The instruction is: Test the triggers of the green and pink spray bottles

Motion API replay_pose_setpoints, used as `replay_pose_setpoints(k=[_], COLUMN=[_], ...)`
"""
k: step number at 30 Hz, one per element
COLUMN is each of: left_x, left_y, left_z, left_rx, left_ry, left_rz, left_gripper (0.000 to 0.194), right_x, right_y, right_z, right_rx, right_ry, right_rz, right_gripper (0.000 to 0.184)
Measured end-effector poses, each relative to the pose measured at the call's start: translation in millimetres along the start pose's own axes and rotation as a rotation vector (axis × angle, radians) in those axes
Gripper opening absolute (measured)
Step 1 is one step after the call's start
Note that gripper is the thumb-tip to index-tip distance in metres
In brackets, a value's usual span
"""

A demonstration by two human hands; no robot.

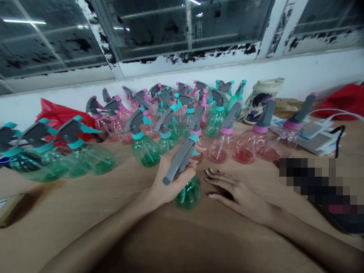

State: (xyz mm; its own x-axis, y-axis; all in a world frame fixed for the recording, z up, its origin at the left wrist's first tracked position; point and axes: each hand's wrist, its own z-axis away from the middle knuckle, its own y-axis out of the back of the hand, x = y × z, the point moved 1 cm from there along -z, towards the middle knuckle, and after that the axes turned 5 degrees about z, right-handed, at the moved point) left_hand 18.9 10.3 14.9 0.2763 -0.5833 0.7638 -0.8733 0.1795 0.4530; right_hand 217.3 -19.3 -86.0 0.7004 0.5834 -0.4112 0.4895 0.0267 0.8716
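My left hand is wrapped round the neck of a green spray bottle with a grey and teal trigger head. The bottle is near the middle of the table, its head leaning up to the right. To its right, my right hand lies palm down with fingers stretched out, holding nothing. Just beyond the left hand is another green spray bottle. Pink spray bottles, among them one with a grey handle, stand beyond the right hand.
Several more green spray bottles stand at the left. Red plastic bags lie behind them and at the far right. A printed cup, a white power strip with cables, and a pixelated dark object occupy the right side. A window wall closes the back.
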Motion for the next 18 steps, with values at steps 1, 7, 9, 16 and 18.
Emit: replay_pose_setpoints(k=[1,7,9,16,18], left_x=[1.1,5.1,5.6,5.4,5.2], left_y=[0.5,4.3,5.3,6.3,6.4], left_z=[-0.4,-2.4,-2.6,-2.9,-2.5], left_rx=[0.004,-0.028,-0.038,-0.07,-0.069], left_ry=[-0.014,-0.014,-0.011,-0.008,0.0], left_rz=[-0.025,-0.058,-0.065,-0.025,-0.024], left_gripper=[0.029,0.02,0.019,0.015,0.011], right_x=[-0.1,-0.6,-0.3,-0.4,-0.7], right_y=[0.2,-0.7,-1.2,-1.0,-1.0], right_z=[0.0,0.2,0.2,0.7,0.7], right_rx=[-0.002,-0.008,-0.006,-0.004,-0.001], right_ry=[-0.001,-0.004,-0.001,-0.011,-0.01], right_rz=[0.003,0.002,0.002,0.002,-0.002], right_gripper=[0.045,0.045,0.045,0.046,0.046])
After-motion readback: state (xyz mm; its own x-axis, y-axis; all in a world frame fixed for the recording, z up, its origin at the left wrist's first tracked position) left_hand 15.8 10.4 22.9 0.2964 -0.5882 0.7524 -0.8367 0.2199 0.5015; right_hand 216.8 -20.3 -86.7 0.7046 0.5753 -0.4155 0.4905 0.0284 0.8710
